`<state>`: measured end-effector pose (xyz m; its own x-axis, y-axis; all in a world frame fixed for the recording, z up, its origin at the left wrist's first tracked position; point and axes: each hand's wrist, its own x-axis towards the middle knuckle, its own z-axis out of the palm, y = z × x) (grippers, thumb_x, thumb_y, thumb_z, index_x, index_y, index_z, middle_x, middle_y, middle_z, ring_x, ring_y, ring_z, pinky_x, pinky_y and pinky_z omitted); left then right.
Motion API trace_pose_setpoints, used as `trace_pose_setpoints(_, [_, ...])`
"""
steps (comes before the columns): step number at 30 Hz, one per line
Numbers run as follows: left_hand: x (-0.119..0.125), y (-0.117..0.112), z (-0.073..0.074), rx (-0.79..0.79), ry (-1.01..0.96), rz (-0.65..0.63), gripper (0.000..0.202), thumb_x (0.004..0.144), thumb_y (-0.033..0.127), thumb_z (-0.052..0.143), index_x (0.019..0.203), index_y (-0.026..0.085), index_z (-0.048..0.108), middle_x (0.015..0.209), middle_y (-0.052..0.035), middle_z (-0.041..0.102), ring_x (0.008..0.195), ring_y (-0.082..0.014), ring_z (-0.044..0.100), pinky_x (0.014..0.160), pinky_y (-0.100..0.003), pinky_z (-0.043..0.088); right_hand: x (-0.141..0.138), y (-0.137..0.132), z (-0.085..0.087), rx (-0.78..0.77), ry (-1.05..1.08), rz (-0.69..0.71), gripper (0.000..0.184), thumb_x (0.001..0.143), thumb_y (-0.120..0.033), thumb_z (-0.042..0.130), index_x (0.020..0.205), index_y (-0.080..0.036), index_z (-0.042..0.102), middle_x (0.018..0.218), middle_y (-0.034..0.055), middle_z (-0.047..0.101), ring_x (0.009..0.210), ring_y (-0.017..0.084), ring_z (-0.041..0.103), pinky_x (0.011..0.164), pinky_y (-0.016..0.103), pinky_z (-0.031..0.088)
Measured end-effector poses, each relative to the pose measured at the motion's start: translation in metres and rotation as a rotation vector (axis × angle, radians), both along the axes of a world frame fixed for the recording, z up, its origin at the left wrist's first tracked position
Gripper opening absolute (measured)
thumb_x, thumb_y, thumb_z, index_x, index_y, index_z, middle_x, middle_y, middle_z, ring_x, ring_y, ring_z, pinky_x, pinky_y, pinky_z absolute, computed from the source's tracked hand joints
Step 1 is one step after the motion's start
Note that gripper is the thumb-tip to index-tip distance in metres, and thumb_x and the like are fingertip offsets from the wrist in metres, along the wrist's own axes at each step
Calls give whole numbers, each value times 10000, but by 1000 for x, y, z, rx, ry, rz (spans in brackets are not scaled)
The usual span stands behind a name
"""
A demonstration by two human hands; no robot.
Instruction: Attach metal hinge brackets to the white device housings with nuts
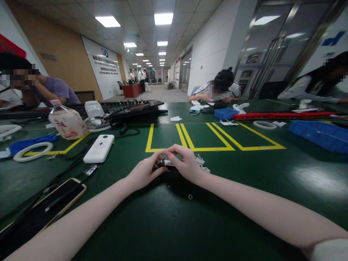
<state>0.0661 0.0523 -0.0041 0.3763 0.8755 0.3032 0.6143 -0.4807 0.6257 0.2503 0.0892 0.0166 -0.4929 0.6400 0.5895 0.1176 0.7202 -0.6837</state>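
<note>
We have a small part (170, 163) between our two hands, just over the counter (244, 217). The thumb of our left hand (145, 172) lies under the part's dark end and its bent forefinger arches above, so those fingers pinch that end. The fingers of our right hand (187, 165) are curled over the white end, their tips meeting the left ones at the top; how firmly they press on the part we cannot tell, since the knuckles hide the contact. The part therefore sits inside the ring that our fingers make, its white middle showing in the gap.

Just right of the right fingers, partly behind that hand, we see a cluster of metal pieces (202, 165). Nearer to us than the fingertips, a little to their right, lies a small ring (190, 197). Beyond the fingers runs yellow tape (213, 149). To the left of the left fingers are a white power bank (99, 148) and, nearer to us, a phone (58, 204); farther off on that side stands a bottle (66, 121). Well to the right of our fingers is a blue tray (320, 136).
</note>
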Motion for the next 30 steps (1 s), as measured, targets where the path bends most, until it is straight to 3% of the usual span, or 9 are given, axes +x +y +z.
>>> trace_pose_setpoints(2, [-1,0,-1,9,5,-8,504,884,300,536,1350,245,350,1049,-58,650,853,-203,636,792,-352,496,-1,-7,-6,227,0,-6,135,892,-223,502,827,-175,610,783,33,631,752,142,567,711,298,447])
trace_pose_setpoints(4, [-1,1,-1,28,2,-32,452,891,299,523,1319,234,394,1095,-70,633,923,-212,623,817,-347,486,-3,-13,-10,355,-29,47,101,882,-184,505,859,-180,603,822,43,644,793,151,575,739,312,452])
trace_pose_setpoints(7, [-2,2,-2,53,9,-67,258,892,304,517,1128,199,530,1032,-62,627,916,-207,603,803,-326,478,-2,-17,-8,439,-47,69,95,873,-162,510,895,-192,598,836,44,650,803,156,584,733,315,460])
trace_pose_setpoints(10, [-3,5,-3,48,-5,-55,212,896,314,508,1060,187,555,951,-45,621,816,-180,588,745,-301,474,17,-12,-1,463,-17,-40,126,875,-144,499,919,-208,598,848,35,658,818,161,597,747,326,463])
trace_pose_setpoints(14, [-5,7,-3,23,-62,-5,236,897,323,496,1073,184,570,904,-33,615,769,-163,569,680,-268,462,76,1,-2,327,-38,-337,168,891,-174,459,974,-203,603,861,45,645,831,183,604,754,354,464])
trace_pose_setpoints(18, [-7,8,-2,-30,-93,21,259,876,356,522,1051,182,600,803,-8,590,687,-151,548,618,-254,441,138,9,-13,67,-359,-498,204,829,-189,498,978,-187,638,900,56,631,789,196,587,696,349,471])
trace_pose_setpoints(22, [-8,8,-2,-144,-261,92,292,868,411,525,1019,175,607,772,1,583,657,-153,597,598,-256,459,155,12,-15,-53,-611,-377,284,831,-254,511,1072,-213,655,987,58,614,839,197,579,711,349,471])
trace_pose_setpoints(30, [-13,22,-8,-308,-733,287,352,788,484,609,901,150,607,798,7,592,595,-99,579,575,-217,483,141,11,-9,-78,-608,-197,310,862,-395,526,1044,-207,692,972,62,590,800,172,562,686,319,445])
